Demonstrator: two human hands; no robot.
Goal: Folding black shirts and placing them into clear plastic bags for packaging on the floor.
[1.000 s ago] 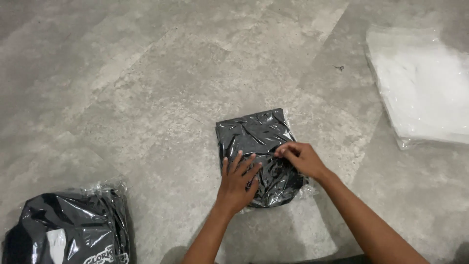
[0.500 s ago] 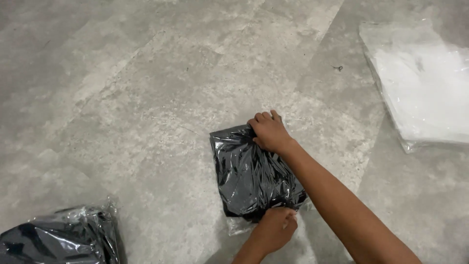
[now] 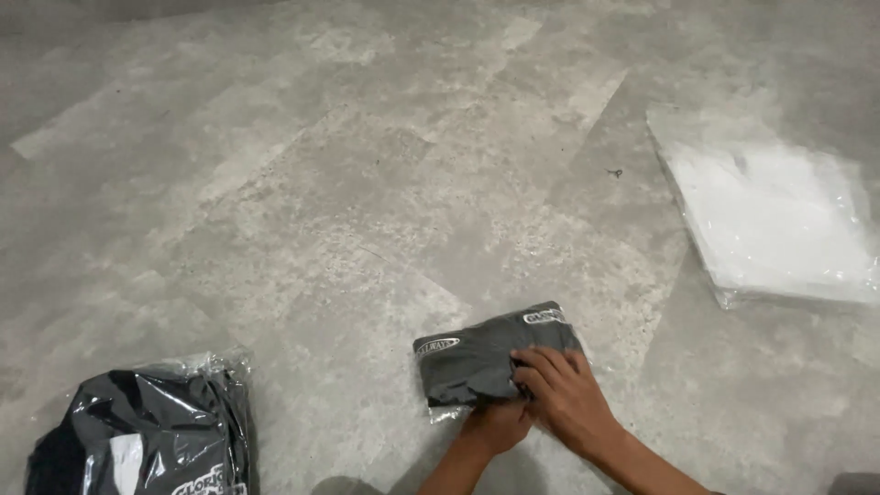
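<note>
A dark grey folded garment in a clear plastic bag (image 3: 477, 357) lies on the grey floor, folded over into a narrow bundle with white oval patches showing on top. My right hand (image 3: 568, 394) lies over its near right edge, fingers curled onto it. My left hand (image 3: 500, 423) sits just under and in front of the right one, gripping the bundle's near edge; most of it is hidden by the right hand.
A stack of clear plastic bags (image 3: 779, 220) lies flat at the right. Another bagged black garment (image 3: 151, 435) sits at the bottom left corner. The grey stone floor (image 3: 367, 183) stretches all around.
The bagged garment, flat before, has been folded over into a smaller bundle and pulled nearer. My right hand came back from its far edge to the near edge beside my left hand.
</note>
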